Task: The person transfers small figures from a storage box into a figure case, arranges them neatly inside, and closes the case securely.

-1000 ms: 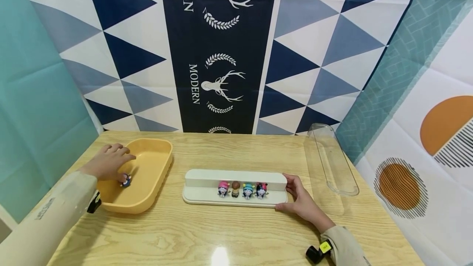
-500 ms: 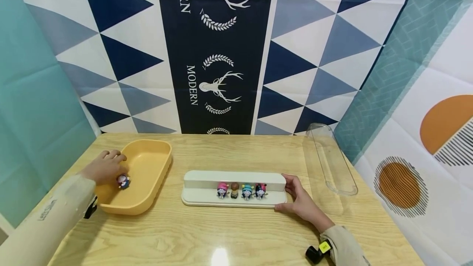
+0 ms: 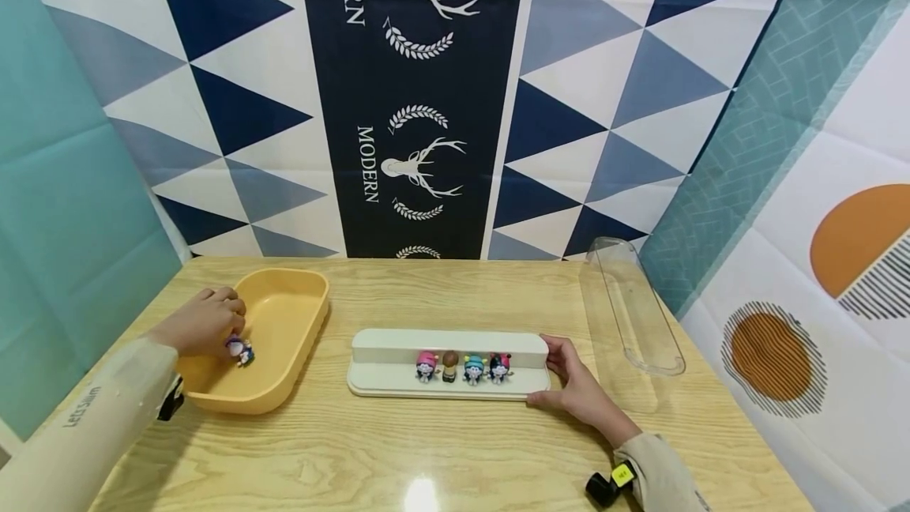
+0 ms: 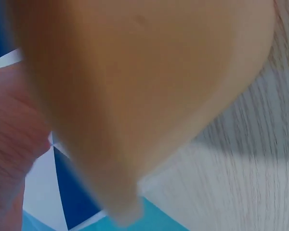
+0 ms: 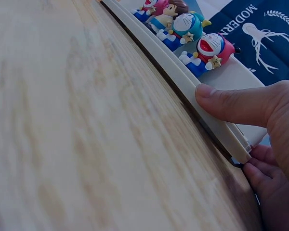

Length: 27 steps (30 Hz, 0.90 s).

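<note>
My left hand (image 3: 206, 324) reaches into the yellow bin (image 3: 302, 346) at the left and pinches a small figurine (image 3: 240, 351) with blue and purple colours. That figurine tilts inside the bin. In the left wrist view the blurred bin wall (image 4: 154, 77) covers most of the picture and hides the fingers. A white stepped display stand (image 3: 384, 384) lies mid-table, its right end gripped by my right hand (image 3: 579, 385). Thumb on the front edge, fingers behind the end, as the right wrist view shows. Several figurines stand in a row on it, including a pink-hooded one (image 5: 216, 48) and a teal one (image 5: 185, 26).
A clear plastic cover (image 3: 643, 310) lies on the right side of the wooden table (image 3: 455, 449). Patterned cloth (image 3: 419, 101) hangs behind the table's back edge, with more cloth at both sides.
The figurine in my left hand has turned and tilted between the fingers, and the hand has shifted slightly. My right hand stays on the stand. The head view has drifted a little.
</note>
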{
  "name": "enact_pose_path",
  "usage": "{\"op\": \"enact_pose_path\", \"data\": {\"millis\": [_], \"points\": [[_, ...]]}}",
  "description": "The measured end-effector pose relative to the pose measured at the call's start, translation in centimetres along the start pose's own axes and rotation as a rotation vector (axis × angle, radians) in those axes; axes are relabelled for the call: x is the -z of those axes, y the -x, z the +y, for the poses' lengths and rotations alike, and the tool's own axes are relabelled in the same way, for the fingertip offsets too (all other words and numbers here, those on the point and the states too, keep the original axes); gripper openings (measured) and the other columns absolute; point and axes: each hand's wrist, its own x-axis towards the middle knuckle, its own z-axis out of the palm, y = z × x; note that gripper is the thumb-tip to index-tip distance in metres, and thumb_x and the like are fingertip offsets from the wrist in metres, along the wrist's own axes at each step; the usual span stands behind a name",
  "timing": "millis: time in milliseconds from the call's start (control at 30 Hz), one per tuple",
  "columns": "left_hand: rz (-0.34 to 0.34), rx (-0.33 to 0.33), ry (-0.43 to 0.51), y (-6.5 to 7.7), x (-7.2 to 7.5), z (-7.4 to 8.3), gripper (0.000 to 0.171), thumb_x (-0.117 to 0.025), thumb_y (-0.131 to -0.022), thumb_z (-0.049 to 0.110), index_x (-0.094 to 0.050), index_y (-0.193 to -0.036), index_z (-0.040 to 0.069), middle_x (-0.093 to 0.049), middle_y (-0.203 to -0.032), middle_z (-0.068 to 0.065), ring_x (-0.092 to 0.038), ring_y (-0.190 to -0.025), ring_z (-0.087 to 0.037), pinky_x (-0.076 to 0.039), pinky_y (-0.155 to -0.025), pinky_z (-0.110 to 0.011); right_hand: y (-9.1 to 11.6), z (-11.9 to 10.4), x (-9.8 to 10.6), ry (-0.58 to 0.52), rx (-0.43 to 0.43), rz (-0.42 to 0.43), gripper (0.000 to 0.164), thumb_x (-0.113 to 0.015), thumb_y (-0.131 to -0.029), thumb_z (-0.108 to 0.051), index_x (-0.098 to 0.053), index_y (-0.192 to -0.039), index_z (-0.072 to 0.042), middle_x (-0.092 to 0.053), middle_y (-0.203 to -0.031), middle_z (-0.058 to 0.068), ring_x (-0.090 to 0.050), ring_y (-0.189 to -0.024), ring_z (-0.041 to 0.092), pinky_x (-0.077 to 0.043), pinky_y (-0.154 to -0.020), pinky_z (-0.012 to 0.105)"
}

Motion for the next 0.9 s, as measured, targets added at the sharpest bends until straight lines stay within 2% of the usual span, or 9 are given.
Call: {"op": "enact_pose_path", "data": {"millis": [200,333,400,500,600,667,733,900], "points": [[-0.048,0.027,0.229,-0.5,1.0,0.6,0.030,-0.085,-0.069,0.038,-0.060,-0.073,0.023,-0.052,-0.079,0.011,-0.047,-0.080,-0.018,-0.042,-0.067,-0.037,0.0,0.0,0.0,0.016,-0.003,0.002,0.089,-0.088,-0.071,0.000,-0.035,-0.143,0.002,-0.051,-0.131,0.021,-0.051,-0.118,0.012,-0.038,-0.101,0.015],[-0.125,0.107,0.454,-0.8,1.2,1.0,0.028,-0.085,-0.072,0.028,-0.058,-0.075,0.021,-0.051,-0.076,0.011,-0.046,-0.072,-0.012,-0.040,-0.062,-0.029,-0.1,-0.1,0.0,0.008,-0.001,-0.004,0.089,-0.088,-0.072,0.000,-0.034,-0.143,0.002,-0.050,-0.132,0.022,-0.050,-0.119,0.010,-0.037,-0.102,0.014],[-0.133,0.142,0.558,-0.9,1.2,1.2,0.028,-0.085,-0.074,0.021,-0.056,-0.074,0.020,-0.050,-0.073,0.010,-0.045,-0.068,-0.009,-0.038,-0.061,-0.026,0.0,-0.2,-0.1,0.002,-0.010,-0.005,0.090,-0.088,-0.072,0.000,-0.034,-0.143,0.003,-0.049,-0.132,0.023,-0.050,-0.120,0.011,-0.037,-0.102,0.015],[-0.077,0.138,0.669,-1.0,1.3,1.2,0.031,-0.082,-0.074,0.010,-0.052,-0.070,0.019,-0.044,-0.065,0.014,-0.042,-0.063,-0.005,-0.035,-0.058,-0.023,0.0,-0.3,-0.1,0.004,-0.027,-0.003,0.090,-0.088,-0.072,-0.001,-0.034,-0.144,0.002,-0.050,-0.132,0.021,-0.050,-0.120,0.014,-0.038,-0.103,0.016],[0.015,0.099,0.710,-1.1,1.4,1.2,0.036,-0.080,-0.071,0.005,-0.047,-0.065,0.018,-0.036,-0.060,0.017,-0.037,-0.058,-0.001,-0.032,-0.055,-0.022,0.0,-0.2,-0.2,0.006,-0.038,0.002,0.090,-0.088,-0.071,-0.001,-0.034,-0.144,0.001,-0.050,-0.131,0.020,-0.050,-0.119,0.016,-0.038,-0.103,0.017],[0.053,0.095,0.751,-1.1,1.6,1.2,0.039,-0.081,-0.069,0.004,-0.045,-0.063,0.017,-0.034,-0.058,0.017,-0.036,-0.056,-0.001,-0.031,-0.055,-0.022,-0.1,-0.1,-0.2,0.009,-0.035,0.004,0.090,-0.088,-0.071,0.000,-0.035,-0.144,0.001,-0.051,-0.131,0.020,-0.050,-0.119,0.015,-0.038,-0.102,0.017],[0.067,0.118,0.790,-1.2,1.7,1.3,0.041,-0.083,-0.070,0.006,-0.044,-0.063,0.016,-0.034,-0.058,0.017,-0.036,-0.055,-0.001,-0.030,-0.054,-0.022,-0.1,-0.1,-0.1,0.008,-0.031,0.004,0.090,-0.088,-0.071,0.000,-0.035,-0.143,0.001,-0.051,-0.130,0.020,-0.051,-0.118,0.014,-0.038,-0.102,0.016],[0.068,0.223,0.900,-1.7,2.7,1.8,0.041,-0.086,-0.075,0.012,-0.045,-0.067,0.013,-0.041,-0.060,0.010,-0.040,-0.057,-0.006,-0.033,-0.054,-0.023,-0.2,-0.1,-0.1,0.007,-0.024,0.000,0.090,-0.088,-0.071,0.001,-0.035,-0.143,0.002,-0.051,-0.130,0.021,-0.051,-0.118,0.012,-0.038,-0.101,0.014]]}}
